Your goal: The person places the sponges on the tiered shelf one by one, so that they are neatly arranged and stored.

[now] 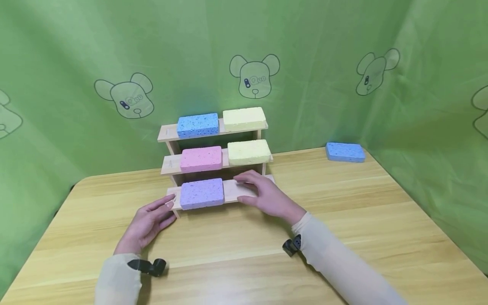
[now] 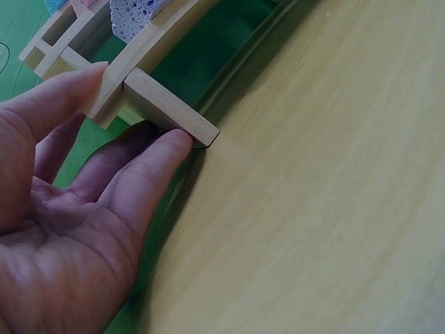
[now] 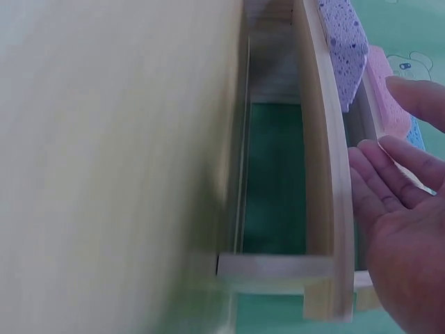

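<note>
A three-tier wooden rack (image 1: 174, 164) stands near the back of the table. A purple sponge (image 1: 202, 193) lies on its lowest tier. My left hand (image 1: 146, 224) grips the left end of that tier, fingertips against the shelf end and its leg (image 2: 170, 108). Over the right part of the same tier is my right hand (image 1: 268, 195), thumb and fingers spread apart, holding nothing. In the right wrist view, its fingers (image 3: 375, 184) lie just beside the shelf board; whether they touch it I cannot tell. A pink sponge (image 1: 201, 159) and a pale yellow sponge (image 1: 249, 152) rest on the middle tier.
The top tier carries a blue sponge (image 1: 198, 126) and another pale yellow sponge (image 1: 244, 119). A second blue sponge (image 1: 345, 152) lies at the table's back right corner. Green curtain (image 1: 305, 84) with bear outlines hangs close behind the wooden table (image 1: 343, 203).
</note>
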`<move>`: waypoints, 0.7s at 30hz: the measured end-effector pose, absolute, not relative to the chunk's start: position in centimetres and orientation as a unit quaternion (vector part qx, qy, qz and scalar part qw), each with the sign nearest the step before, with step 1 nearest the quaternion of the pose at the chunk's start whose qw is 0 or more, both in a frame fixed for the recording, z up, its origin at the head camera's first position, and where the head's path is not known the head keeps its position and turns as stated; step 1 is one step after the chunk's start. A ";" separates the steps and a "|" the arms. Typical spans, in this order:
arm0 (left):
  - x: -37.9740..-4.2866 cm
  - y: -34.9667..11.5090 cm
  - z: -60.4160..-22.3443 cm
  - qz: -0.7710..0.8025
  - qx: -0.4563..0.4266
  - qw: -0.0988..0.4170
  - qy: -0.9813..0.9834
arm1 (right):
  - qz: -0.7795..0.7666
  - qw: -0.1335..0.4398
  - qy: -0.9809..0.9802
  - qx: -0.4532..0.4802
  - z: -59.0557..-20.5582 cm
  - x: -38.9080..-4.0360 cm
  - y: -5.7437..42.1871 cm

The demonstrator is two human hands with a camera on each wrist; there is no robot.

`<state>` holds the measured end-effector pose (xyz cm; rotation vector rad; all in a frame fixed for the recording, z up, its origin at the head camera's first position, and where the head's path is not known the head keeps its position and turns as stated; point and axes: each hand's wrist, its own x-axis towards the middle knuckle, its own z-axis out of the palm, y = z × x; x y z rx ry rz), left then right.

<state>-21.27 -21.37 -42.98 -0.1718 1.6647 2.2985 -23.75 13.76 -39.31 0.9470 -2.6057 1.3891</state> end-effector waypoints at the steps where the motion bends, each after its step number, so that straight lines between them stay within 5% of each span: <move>1: -21.3 -21.4 -43.0 0.799 -0.060 0.149 0.579 | 0.447 0.022 -0.841 0.304 -39.3 -23.7 14.0; 21: -21.1 -21.4 -43.0 0.804 -0.050 0.144 0.575 | 0.461 0.032 -0.840 0.284 -39.0 -22.7 18.2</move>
